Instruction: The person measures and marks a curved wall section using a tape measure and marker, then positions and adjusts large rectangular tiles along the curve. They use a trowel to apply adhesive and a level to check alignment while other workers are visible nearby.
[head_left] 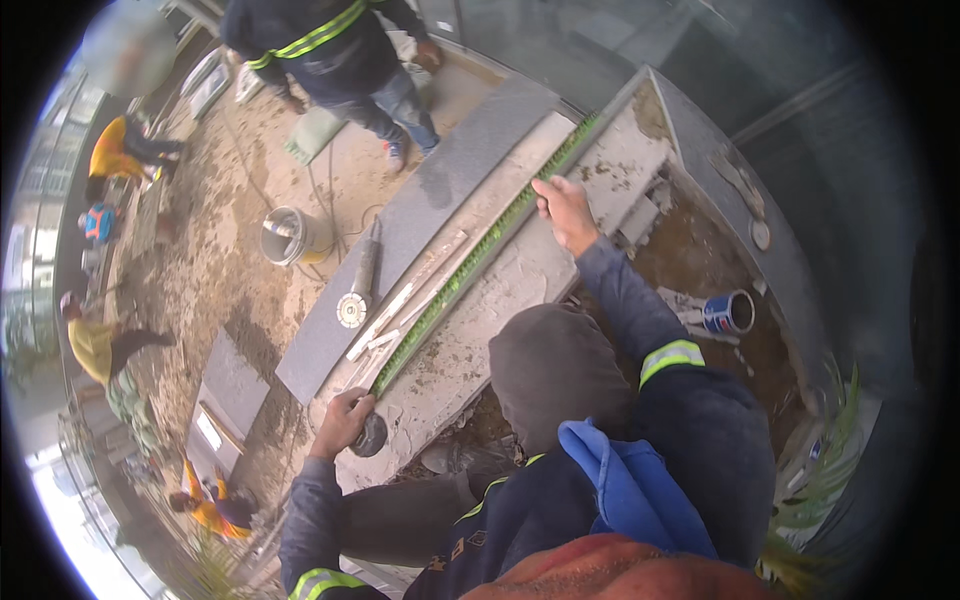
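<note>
My right hand (565, 215) has its fingers curled over a long narrow strip with green, grass-like fringe (470, 262), which runs diagonally along a pale stone ledge (600, 195). My left hand (342, 425) is closed near the strip's lower end, beside a dark round object (369, 436); what exactly it grips is unclear. Alongside lie thin white offcuts (400, 312) on a pale board and a long grey slab (420, 230) bearing an angle grinder (360, 285).
A co-worker (335, 70) stands beyond the slab; other workers (100, 345) bend at the left. A bucket (290, 238) sits on the dirty floor. Right are a paint can (728, 312), a grey stone edge (740, 250), glass panels and plant leaves (840, 460).
</note>
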